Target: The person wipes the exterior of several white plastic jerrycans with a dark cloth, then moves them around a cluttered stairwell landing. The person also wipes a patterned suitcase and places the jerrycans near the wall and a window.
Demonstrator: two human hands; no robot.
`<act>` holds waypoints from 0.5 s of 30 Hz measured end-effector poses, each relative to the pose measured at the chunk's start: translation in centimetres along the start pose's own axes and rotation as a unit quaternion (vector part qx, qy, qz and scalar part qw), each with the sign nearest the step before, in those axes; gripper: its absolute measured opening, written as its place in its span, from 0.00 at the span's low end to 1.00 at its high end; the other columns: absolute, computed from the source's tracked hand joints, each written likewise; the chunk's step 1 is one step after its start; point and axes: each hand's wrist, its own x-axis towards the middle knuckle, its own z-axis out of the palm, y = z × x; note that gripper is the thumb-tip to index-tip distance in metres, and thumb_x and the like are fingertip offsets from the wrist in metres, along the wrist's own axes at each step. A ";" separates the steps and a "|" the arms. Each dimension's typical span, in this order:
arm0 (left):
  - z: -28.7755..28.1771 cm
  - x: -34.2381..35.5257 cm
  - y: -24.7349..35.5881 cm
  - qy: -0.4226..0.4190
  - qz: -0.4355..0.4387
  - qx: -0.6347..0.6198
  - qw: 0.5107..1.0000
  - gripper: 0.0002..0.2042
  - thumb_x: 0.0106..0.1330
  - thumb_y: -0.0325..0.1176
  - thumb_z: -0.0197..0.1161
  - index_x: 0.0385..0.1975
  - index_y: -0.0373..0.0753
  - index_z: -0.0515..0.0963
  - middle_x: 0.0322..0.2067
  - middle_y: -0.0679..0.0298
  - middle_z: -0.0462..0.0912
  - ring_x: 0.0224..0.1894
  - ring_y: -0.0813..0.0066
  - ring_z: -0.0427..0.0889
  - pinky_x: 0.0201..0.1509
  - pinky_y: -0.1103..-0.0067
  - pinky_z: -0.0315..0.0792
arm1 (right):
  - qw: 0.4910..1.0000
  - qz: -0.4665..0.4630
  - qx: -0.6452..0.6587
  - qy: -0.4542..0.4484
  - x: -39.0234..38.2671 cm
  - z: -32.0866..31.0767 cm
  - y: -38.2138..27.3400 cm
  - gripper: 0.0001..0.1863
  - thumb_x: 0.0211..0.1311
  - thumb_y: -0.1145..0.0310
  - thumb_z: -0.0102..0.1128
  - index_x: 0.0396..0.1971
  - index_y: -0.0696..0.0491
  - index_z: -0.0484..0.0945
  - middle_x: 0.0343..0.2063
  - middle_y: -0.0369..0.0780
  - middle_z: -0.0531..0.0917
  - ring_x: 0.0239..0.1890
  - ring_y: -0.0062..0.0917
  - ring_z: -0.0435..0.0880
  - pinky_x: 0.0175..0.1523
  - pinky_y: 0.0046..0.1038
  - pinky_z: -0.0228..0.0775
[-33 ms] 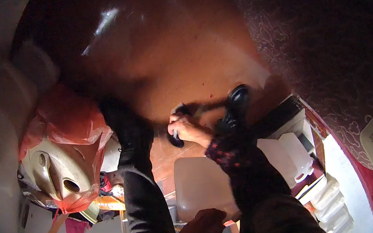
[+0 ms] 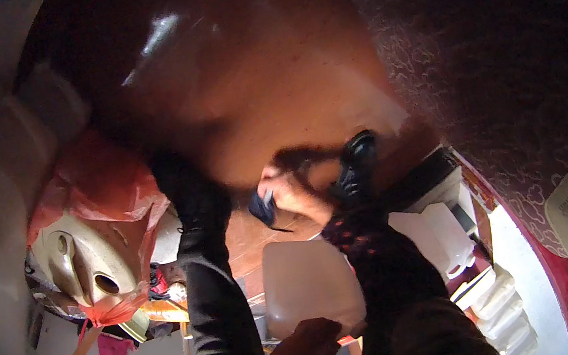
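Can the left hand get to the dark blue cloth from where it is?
Probably yes, with a stretch. The left hand rests low beside the pale plastic container, while the dark blue cloth is held by the right hand on the reddish-brown floor, nothing blocking between.

Two hands are counted: the right hand (image 2: 290, 191), closed on one dark cloth (image 2: 263, 207), and the left hand (image 2: 313, 338) at the lower edge. Two dark shoes are seen, a left shoe (image 2: 189, 185) and a right shoe (image 2: 355, 166), on the brown floor (image 2: 262, 84). One translucent white container (image 2: 308, 281) is shown, one red plastic bag (image 2: 102, 180), one cream moulded object (image 2: 82, 261), and one patterned carpet (image 2: 490, 70).
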 end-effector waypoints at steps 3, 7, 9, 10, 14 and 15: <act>-0.4 0.3 -0.3 -0.060 -0.035 0.013 0.998 0.18 0.57 0.42 0.63 0.42 0.36 0.76 0.33 0.48 0.83 0.39 0.47 0.83 0.41 0.58 0.76 | 0.940 -0.064 -0.251 0.221 1.1 -12.0 -0.4 0.18 0.43 0.84 0.57 0.34 0.47 0.82 0.38 0.41 0.78 0.45 0.40 0.75 0.49 0.35 0.70; -1.2 0.2 -0.3 -0.036 -0.075 0.007 0.997 0.18 0.58 0.42 0.62 0.43 0.37 0.75 0.32 0.47 0.83 0.38 0.46 0.83 0.39 0.57 0.76 | 0.839 -0.024 -0.434 0.327 6.7 -22.3 1.2 0.22 0.53 0.78 0.55 0.51 0.56 0.75 0.51 0.49 0.74 0.50 0.48 0.72 0.57 0.42 0.67; -1.3 -0.1 -0.4 -0.025 -0.098 -0.008 0.995 0.18 0.58 0.42 0.62 0.44 0.36 0.74 0.31 0.47 0.82 0.38 0.46 0.83 0.38 0.57 0.75 | 0.833 0.061 -0.438 0.332 7.2 -19.4 2.4 0.23 0.52 0.75 0.58 0.52 0.54 0.73 0.52 0.48 0.73 0.52 0.46 0.70 0.58 0.42 0.65; -1.3 -0.3 -0.6 -0.018 -0.096 -0.008 0.995 0.19 0.58 0.42 0.62 0.44 0.36 0.74 0.31 0.47 0.82 0.38 0.46 0.83 0.38 0.57 0.75 | 0.818 0.066 -0.448 0.355 6.9 -16.7 3.1 0.24 0.51 0.74 0.60 0.53 0.53 0.73 0.53 0.47 0.72 0.53 0.46 0.69 0.59 0.41 0.64; -0.1 -0.8 -1.4 0.024 -0.027 -0.013 0.999 0.19 0.58 0.43 0.63 0.44 0.36 0.75 0.30 0.48 0.82 0.38 0.46 0.82 0.38 0.59 0.75 | 0.826 0.143 -0.545 0.004 -1.4 -1.3 3.4 0.23 0.44 0.71 0.65 0.45 0.41 0.77 0.45 0.39 0.75 0.55 0.37 0.70 0.60 0.40 0.60; 0.2 -0.9 -1.7 0.028 -0.006 0.002 1.000 0.19 0.58 0.43 0.64 0.43 0.36 0.75 0.31 0.48 0.82 0.38 0.46 0.82 0.38 0.59 0.75 | 0.863 0.057 -0.500 0.031 -4.2 1.1 2.8 0.20 0.43 0.73 0.65 0.39 0.38 0.80 0.40 0.38 0.77 0.52 0.36 0.72 0.56 0.42 0.64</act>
